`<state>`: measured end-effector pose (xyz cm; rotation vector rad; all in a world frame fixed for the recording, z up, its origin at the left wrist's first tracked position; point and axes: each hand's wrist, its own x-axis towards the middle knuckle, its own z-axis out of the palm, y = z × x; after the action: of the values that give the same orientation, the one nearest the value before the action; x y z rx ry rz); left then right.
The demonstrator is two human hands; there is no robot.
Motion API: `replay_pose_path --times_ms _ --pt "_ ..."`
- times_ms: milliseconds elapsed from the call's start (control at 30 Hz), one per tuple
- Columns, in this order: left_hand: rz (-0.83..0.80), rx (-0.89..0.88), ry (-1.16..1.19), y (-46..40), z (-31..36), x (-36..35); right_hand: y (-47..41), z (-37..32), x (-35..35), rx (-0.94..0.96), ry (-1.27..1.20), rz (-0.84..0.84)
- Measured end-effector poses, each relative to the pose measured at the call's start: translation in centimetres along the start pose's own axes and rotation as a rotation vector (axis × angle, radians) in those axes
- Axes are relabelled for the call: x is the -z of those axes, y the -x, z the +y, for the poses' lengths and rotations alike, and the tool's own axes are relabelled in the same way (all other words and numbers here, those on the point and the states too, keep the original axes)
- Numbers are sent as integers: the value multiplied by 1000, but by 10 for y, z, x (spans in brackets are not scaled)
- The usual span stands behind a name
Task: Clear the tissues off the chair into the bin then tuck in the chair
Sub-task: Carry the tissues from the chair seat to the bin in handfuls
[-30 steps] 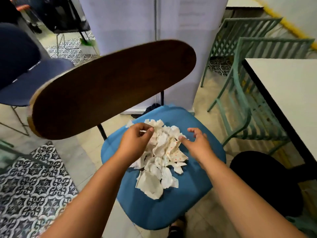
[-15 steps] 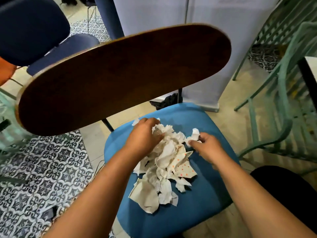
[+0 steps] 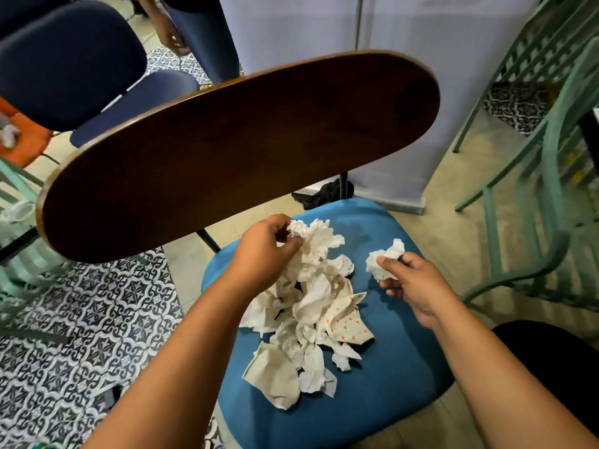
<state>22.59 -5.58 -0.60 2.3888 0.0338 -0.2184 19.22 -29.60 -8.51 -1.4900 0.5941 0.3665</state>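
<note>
A heap of crumpled white tissues point(image 3: 311, 306), one with orange dots, lies on the blue seat point(image 3: 398, 361) of a chair with a dark wooden backrest point(image 3: 240, 150). My left hand point(image 3: 262, 251) pinches a tissue wad point(image 3: 299, 229) at the heap's far end. To the right, my right hand point(image 3: 411, 283) holds a separate crumpled tissue point(image 3: 384, 261) lifted clear of the heap. No bin is recognisable in view.
A navy chair point(image 3: 74, 59) stands at the far left, with a person's legs point(image 3: 204, 37) behind it. Green metal chairs point(image 3: 551, 196) stand on the right. A white panel point(image 3: 405, 92) rises behind the chair. A dark round shape point(image 3: 551, 367) sits at lower right.
My right hand has pulled one crumpled tissue out of the heap and moved it to the right. My left hand has closed on a wad at the heap's far end.
</note>
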Motion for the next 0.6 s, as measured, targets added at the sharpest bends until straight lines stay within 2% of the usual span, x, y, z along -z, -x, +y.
replay_pose_path --times_ms 333,600 --pt "23 19 122 7 14 -1 15 -5 -3 54 -81 -16" --pt "-69 -65 222 25 32 -6 75 -2 8 149 -47 159"
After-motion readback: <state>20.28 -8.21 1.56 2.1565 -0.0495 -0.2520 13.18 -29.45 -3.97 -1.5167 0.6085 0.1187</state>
